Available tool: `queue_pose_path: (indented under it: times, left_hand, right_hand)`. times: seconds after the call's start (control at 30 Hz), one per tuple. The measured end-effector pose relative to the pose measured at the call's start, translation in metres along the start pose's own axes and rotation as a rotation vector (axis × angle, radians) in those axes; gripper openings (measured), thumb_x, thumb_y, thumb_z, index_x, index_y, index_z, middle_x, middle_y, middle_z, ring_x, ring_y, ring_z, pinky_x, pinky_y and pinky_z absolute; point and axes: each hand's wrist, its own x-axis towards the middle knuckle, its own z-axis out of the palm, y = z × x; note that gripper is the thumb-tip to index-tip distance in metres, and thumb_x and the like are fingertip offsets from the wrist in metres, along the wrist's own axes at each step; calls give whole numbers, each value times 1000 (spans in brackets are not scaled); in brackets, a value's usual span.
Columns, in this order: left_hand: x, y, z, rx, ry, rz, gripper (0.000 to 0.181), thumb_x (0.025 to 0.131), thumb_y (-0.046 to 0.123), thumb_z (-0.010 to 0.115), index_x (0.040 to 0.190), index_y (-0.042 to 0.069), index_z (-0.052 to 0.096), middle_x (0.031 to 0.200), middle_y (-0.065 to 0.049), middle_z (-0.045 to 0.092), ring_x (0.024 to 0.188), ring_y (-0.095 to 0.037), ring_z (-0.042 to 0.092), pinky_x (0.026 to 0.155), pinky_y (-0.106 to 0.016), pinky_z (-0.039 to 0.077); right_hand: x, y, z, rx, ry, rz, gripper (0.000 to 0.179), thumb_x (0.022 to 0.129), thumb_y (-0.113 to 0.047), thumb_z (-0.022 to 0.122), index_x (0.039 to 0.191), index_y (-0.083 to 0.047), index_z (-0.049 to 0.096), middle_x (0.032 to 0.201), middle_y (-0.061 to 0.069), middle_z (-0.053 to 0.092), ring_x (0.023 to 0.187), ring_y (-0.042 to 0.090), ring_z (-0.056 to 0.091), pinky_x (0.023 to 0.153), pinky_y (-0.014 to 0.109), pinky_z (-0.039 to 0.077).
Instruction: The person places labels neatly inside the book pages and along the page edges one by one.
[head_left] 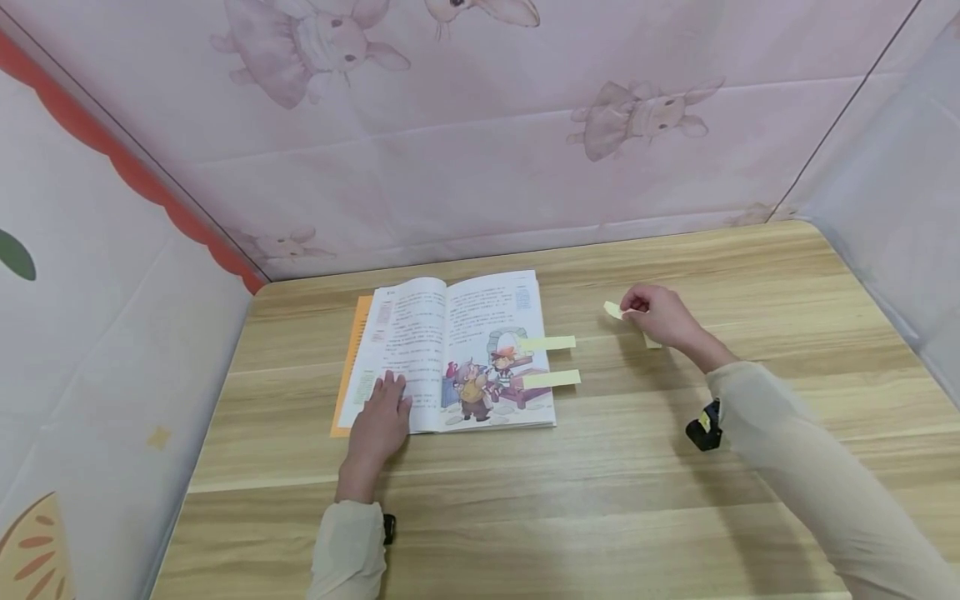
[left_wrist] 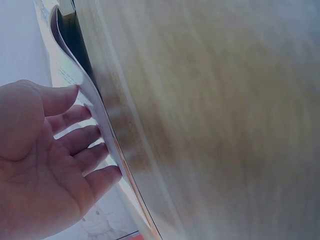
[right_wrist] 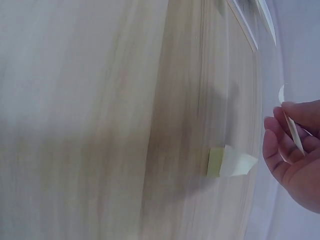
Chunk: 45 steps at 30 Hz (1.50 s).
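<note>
An open illustrated book lies on the table, its orange cover edge showing at the left. My left hand rests on the lower part of the left page, fingers extended; in the left wrist view the left hand has its fingertips on the paper. Two pale yellow sticky strips stick out past the right page. Right of the book, my right hand pinches another sticky strip between thumb and fingers. Below it on the table sits a small sticky-note pad with its top sheet curled up.
The wooden table runs back to a pink rabbit-print wall. A pale wall panel with a red scalloped border stands at the left. Black wrist devices sit at both sleeves.
</note>
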Motion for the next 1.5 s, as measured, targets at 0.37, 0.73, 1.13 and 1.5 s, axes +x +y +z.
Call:
queue_pose_path:
  times: [0.37,0.73,1.13,1.5]
  left_hand:
    - [-1,1,-1,1,-5,-5,48,99,23,34,142,2,27,150,-15,13,137,-31,8,109,-51,13]
    - [-1,0,-1,2,16,14,47,99,21,35,141,0,29,149,-17,16,137,-33,10,108,-52,14]
    - [-2,-1,-2,10,9,13,47,99,20,34,141,0,29,149,-17,15,136,-34,10,107,-53,14]
    - [-1,-1,-2,7,16,22,47,99,20,34,141,0,29,148,-17,16,137,-33,10,108,-53,15]
  right_hand:
    - [6,-13,20,31,-20,-51,4,86,4,55,87,5,59,84,15,58,80,27,53,70,35,45]
    - [9,-26,27,39,-79,-109,6,88,4,53,89,3,59,84,12,58,82,25,53,70,35,46]
    - [17,-34,32,44,-103,-169,4,86,0,56,85,0,60,81,8,59,79,21,53,70,33,46]
    - [21,-47,43,54,-124,-194,6,86,2,55,84,-2,59,81,8,60,81,22,54,73,35,47]
